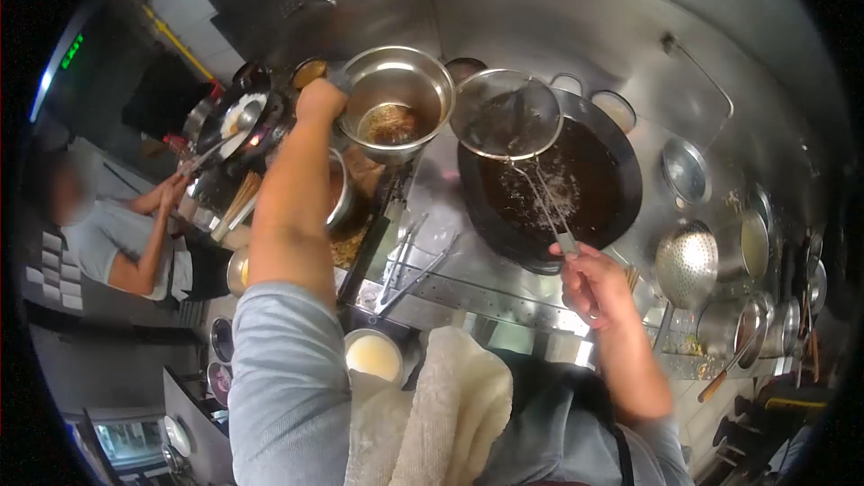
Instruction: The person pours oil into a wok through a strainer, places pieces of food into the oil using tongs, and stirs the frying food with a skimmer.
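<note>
My left hand [321,101] is closed at the left rim of a steel pot [432,81], with a bit of dark grey material at the grip. Brown liquid with bits [393,123] lies in the bottom of the tilted pot. In my right hand [596,283] is the thin handle of a round wire-mesh strainer [508,114]. Its mesh hangs over the left rim of a black wok [627,157], close beside the pot. Dark, bubbling oil [585,182] fills much of the wok.
Tongs [418,274] lie on the steel counter before me. A container of pale yellow contents [373,357] sits near my waist. Perforated ladle [686,263] and several pots stand right. At left, a co-worker [135,234] works at another wok [216,126].
</note>
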A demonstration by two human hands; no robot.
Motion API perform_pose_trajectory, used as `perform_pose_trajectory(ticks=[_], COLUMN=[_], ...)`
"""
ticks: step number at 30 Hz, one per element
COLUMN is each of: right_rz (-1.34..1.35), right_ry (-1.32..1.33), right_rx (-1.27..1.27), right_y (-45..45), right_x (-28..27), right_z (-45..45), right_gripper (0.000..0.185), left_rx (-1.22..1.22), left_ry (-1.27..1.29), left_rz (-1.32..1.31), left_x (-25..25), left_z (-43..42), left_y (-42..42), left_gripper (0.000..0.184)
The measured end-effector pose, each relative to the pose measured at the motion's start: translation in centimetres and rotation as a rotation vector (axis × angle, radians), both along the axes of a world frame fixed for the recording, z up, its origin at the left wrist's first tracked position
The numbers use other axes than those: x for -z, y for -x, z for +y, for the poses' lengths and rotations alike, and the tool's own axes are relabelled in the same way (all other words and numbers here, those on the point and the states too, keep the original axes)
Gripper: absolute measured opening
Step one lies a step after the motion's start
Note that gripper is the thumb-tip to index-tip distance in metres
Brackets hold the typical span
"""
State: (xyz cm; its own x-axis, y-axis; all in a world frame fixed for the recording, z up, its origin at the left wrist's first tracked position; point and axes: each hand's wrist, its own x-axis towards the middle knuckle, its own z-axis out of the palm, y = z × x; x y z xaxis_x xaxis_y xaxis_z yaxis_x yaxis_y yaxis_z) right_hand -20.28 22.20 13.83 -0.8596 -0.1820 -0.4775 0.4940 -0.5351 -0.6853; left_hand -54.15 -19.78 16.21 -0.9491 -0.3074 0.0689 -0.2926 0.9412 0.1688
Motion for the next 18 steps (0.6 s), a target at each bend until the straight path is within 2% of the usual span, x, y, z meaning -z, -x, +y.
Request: perform_pose_trajectory(ticks=[2, 5, 8, 10, 12, 15, 18], right_rz=[0.011, 0.033, 0.026, 0.025, 0.027, 0.096, 0.120], right_ry=[0.029, -0.071, -0.117, -0.123, -0.156, -0.207, -0.428], right_rx=[0.007, 0.023, 0.042, 0.046, 0.061, 0.053, 0.047], right_y=[1.4, 2.5, 3.4, 3.8, 4.4, 6.3, 9.2], right_x=[-0.3, -1.6, -2.2, -2.2, -2.4, -2.5, -3.4], right_z=[-1.2, -3.1, -4.5, -4.8, -5.0, -4.9, -4.8], right_gripper=[0.026, 0.025, 0.025, 0.026, 0.026, 0.025, 0.024], left_rx=[-0.054, -0.139, -0.177, -0.051, -0.255, -0.231, -0.201], left_ry=[-0.110, -0.145, -0.132, -0.007, -0.363, -0.217, -0.152], left_rz=[0.017, 0.013, 0.048, -0.010, -0.076, -0.155, -0.060], left_x=[3.3, 5.5, 10.0, 14.4, 14.1, 14.8, 17.3], left_z=[-4.8, -7.8, -10.8, -14.4, -14.4, -15.6, -17.5], left_y=[1.7, 1.7, 4.3, 7.9, 8.0, 8.7, 10.7], left_gripper=[0.040, 0.044, 0.054, 0.057, 0.055, 0.051, 0.051])
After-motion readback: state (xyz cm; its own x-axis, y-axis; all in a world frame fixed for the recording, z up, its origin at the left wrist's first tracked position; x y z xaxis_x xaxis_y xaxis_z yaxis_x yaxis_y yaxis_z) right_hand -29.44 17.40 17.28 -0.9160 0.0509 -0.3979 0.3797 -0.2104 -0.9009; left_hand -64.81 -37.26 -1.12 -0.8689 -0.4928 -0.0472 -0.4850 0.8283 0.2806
